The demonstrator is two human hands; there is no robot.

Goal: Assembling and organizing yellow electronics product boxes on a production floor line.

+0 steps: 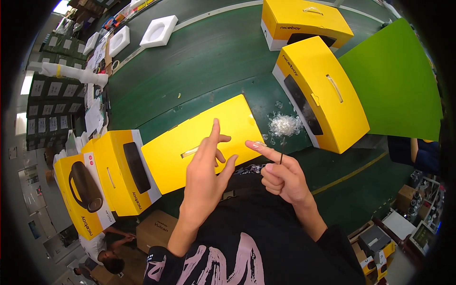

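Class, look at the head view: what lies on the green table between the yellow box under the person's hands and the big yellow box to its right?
A small heap of clear plastic scraps lies between the near yellow box and the right yellow box, on the green table.

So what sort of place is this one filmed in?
Most likely a packing line in a factory or warehouse: identical yellow boxes on a long green table, white foam inserts farther along, and stacked cartons beside it.

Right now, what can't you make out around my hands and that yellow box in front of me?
Head view:
- The left hand hides part of the yellow box, including one end of its handle slot.
- A thin dark thing at the right hand is too small to identify.
- The clear plastic scraps are too blurred to tell apart.
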